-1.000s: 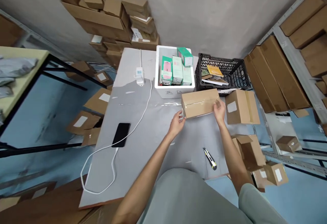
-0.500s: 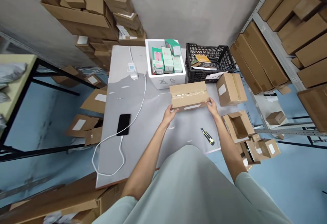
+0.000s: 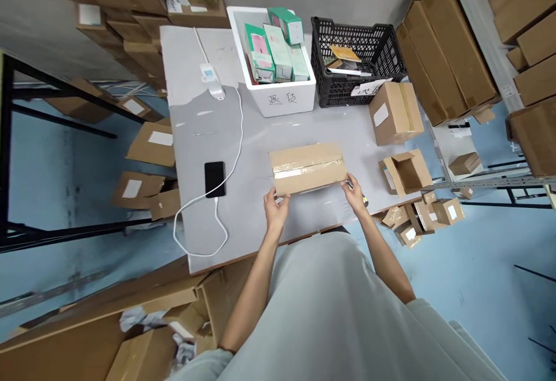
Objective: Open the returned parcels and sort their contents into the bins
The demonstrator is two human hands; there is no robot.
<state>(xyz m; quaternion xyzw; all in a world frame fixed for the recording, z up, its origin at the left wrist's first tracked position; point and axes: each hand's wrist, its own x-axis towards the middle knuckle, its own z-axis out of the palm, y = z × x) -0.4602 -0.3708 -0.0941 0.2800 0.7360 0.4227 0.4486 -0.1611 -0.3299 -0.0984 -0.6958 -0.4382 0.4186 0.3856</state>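
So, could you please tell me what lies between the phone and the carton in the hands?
In the head view, a white cable lies on the table between the phone and the held carton.

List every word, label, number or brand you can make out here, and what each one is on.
"退货", handwritten on the front of the white bin.
Paper sign on the black crate: handwritten, too unclear to read with certainty.
Green-and-white boxes: print too small.
White labels on brown cartons: too small or blurred.
White power strip: sticker too small.
Taped carton: no legible text.
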